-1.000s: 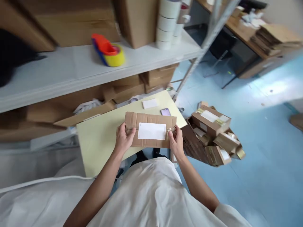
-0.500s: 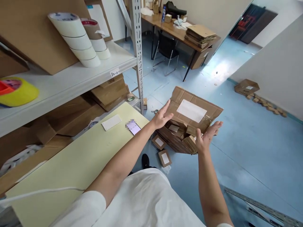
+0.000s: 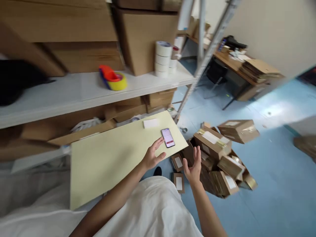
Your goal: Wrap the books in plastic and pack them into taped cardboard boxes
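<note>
My left hand (image 3: 153,156) is over the pale yellow tabletop (image 3: 111,158), fingers spread and nothing in them. Just beyond its fingertips lies a phone (image 3: 168,137) with a lit screen. My right hand (image 3: 193,167), empty with fingers apart, hovers off the table's right edge. Beside it, an open carton on the floor is heaped with small cardboard boxes. A labelled cardboard box (image 3: 212,142) lies on top of the heap, and another cardboard box (image 3: 238,130) sits behind it. Two small labelled boxes, one of them a flat box (image 3: 179,183), lie by my foot.
A white card (image 3: 151,123) lies at the table's back edge. Above, a metal shelf (image 3: 81,95) holds a tape dispenser (image 3: 113,79), white tape rolls (image 3: 163,59) and big cartons. A tape roll (image 3: 183,129) rests on the floor. Farther back stands a desk (image 3: 229,61) with flattened cardboard.
My hands have come away from the large labelled cardboard piece over the carton and moved toward the table. The view has swung left, showing more of the shelf and tabletop.
</note>
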Demonstrator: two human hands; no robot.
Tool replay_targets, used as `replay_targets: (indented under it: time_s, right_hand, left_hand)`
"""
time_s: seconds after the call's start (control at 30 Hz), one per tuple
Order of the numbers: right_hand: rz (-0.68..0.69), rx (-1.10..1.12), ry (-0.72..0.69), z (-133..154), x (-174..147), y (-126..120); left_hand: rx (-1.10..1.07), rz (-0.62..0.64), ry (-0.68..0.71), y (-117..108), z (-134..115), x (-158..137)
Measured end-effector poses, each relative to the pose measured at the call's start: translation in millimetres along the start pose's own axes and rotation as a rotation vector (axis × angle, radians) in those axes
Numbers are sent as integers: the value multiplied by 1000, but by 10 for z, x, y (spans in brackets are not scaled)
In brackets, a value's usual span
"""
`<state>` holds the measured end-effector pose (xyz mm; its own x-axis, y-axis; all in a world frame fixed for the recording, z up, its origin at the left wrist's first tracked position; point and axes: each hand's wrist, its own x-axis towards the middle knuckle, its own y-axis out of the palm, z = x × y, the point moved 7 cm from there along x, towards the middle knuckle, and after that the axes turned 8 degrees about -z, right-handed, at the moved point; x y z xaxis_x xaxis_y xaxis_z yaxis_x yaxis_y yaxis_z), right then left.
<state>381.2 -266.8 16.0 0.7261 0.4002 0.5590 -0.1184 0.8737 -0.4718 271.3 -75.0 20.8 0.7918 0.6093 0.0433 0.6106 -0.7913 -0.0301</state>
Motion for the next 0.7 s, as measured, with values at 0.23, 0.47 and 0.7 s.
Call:
replay_targets:
  time_s: [0.23,0.47,0.7]
  right_hand:
    - [550,294,-185,1102,-324,1297]
    - [954,358,-338,1979,-892,2232]
    - [1366,405,-521,2531,-1573,2628]
  left_hand:
    - [-12,-656,-80,-1776,163,-1280]
    - [-10,-1230,-240,-2636,546,-2721]
    - [-128,-1565,-404,-2569,632,-3683]
